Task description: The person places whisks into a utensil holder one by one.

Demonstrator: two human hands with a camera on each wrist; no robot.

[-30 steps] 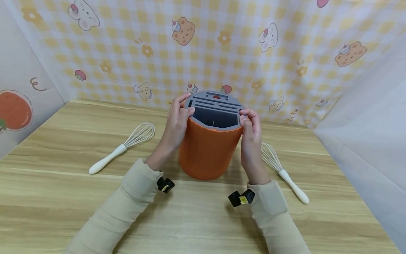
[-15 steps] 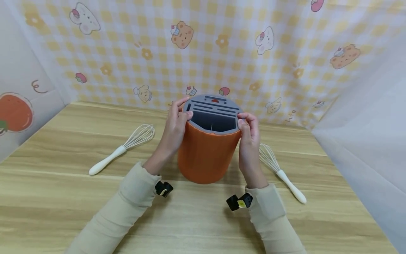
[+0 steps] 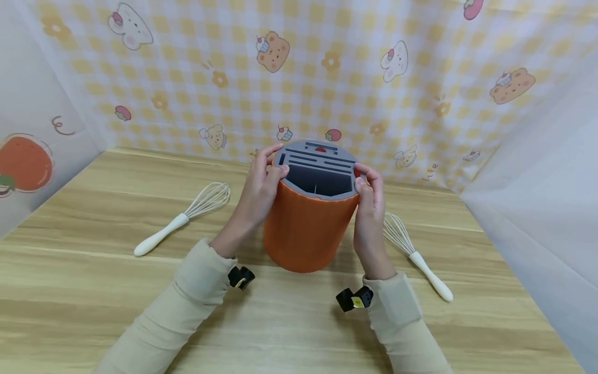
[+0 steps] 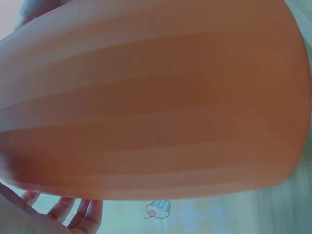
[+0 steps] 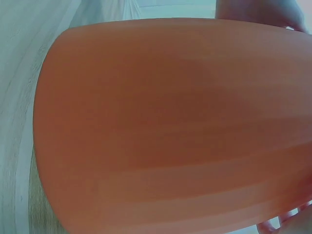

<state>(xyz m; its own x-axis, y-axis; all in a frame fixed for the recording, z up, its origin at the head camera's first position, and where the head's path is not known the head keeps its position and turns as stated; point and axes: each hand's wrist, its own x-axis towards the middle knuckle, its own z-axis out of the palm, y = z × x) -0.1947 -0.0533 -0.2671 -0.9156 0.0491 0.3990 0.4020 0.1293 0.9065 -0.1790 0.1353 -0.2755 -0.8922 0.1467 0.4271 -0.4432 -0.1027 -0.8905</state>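
An orange, round knife holder (image 3: 306, 228) with a grey slotted top (image 3: 317, 162) stands before me in the head view. Narrow slots run across the back of the top, and a wide dark compartment opens at its front. My left hand (image 3: 261, 184) grips the left side of the rim, thumb on the top's edge. On the opposite side my right hand (image 3: 369, 218) holds the rim, thumb at the front edge and fingers behind, with a small red spot showing between them. In both wrist views the orange wall (image 4: 161, 107) fills most of the picture.
A white whisk (image 3: 182, 218) lies on the wooden table (image 3: 289, 322) to the left of the holder. Another white whisk (image 3: 416, 254) lies to the right, partly behind my right hand. A yellow checked cloth (image 3: 308, 93) hangs behind the table.
Both hands keep their grip on the knife holder's rim. A red spot now shows between my right thumb and fingers; otherwise only the head view has shifted slightly.
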